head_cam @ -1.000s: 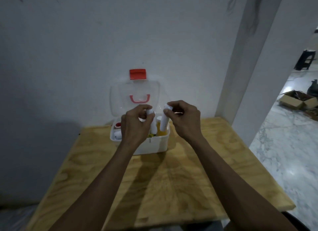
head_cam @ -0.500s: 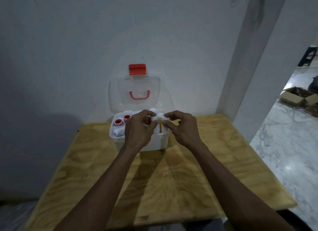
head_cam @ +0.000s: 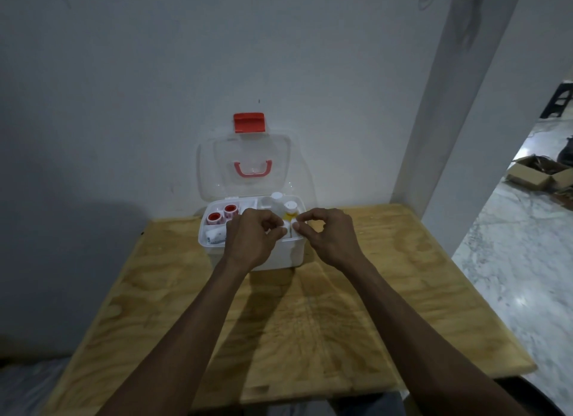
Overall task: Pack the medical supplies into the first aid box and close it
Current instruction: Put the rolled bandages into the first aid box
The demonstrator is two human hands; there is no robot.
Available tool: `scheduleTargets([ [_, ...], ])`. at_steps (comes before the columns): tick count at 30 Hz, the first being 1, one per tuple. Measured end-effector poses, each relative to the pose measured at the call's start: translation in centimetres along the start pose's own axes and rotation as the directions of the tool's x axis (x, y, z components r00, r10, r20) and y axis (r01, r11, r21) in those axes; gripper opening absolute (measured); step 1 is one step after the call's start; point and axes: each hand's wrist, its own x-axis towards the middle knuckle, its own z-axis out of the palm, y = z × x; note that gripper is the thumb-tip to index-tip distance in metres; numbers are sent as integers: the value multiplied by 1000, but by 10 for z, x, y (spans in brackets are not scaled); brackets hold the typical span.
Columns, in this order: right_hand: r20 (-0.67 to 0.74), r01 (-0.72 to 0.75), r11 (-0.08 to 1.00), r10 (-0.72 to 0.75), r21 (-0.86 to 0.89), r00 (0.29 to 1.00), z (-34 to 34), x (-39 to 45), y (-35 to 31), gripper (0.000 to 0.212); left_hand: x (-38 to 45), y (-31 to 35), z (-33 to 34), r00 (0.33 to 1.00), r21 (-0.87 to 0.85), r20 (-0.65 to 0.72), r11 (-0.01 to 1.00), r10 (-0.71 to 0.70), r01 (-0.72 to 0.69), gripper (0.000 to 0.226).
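The white first aid box (head_cam: 289, 255) stands open at the back of the wooden table (head_cam: 325, 329). Its clear lid (head_cam: 217, 167), with a red latch (head_cam: 249, 122), leans on the wall. Inside are two red-centred rolls (head_cam: 214, 218), a white bandage (head_cam: 215, 236), a white bottle (head_cam: 277, 197) and a yellow bottle (head_cam: 290, 208). My left hand (head_cam: 251, 237) pinches the top of a white tube (head_cam: 284, 230) sunk in the right compartment. My right hand (head_cam: 330, 234) pinches a second white tube (head_cam: 295, 233) beside it.
The wall is directly behind the box. A white pillar (head_cam: 449, 143) rises at the table's back right corner. Beyond it, on the marble floor (head_cam: 511, 276), lie an open cardboard box (head_cam: 539, 175) and a dark stool (head_cam: 558, 101).
Both hands have lowered the two white tubes from above the box down into its right compartment. The tubes now stand low, side by side, only their tops showing.
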Motion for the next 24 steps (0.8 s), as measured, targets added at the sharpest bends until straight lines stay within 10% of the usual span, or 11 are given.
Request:
scheduleTargets([
  [24,14,-35,997,35,70,999,-1,-4,1,24,-5,5,-2,1000,18,-11,1000,-10,10,35],
])
